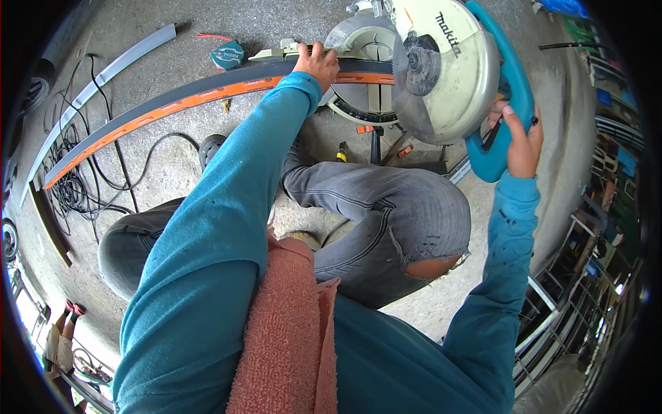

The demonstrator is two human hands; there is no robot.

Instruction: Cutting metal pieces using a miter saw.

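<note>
Long strip (193, 99), under left grip (318, 67), seemingly held

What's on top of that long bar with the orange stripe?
The left hand lies across the long bar near the power saw, its fingers curled forward. The hand covers the patch beneath it, so that bit can't be seen.

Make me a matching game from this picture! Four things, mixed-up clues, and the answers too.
Things:
1. left hand
2. tape measure
3. right hand
4. towel

Clues:
A. around a teal handle
B. pink, hanging in front of the person's body
C. on a long strip with an orange side
D. lying on the floor

Pairs: 1-C, 2-D, 3-A, 4-B
</note>
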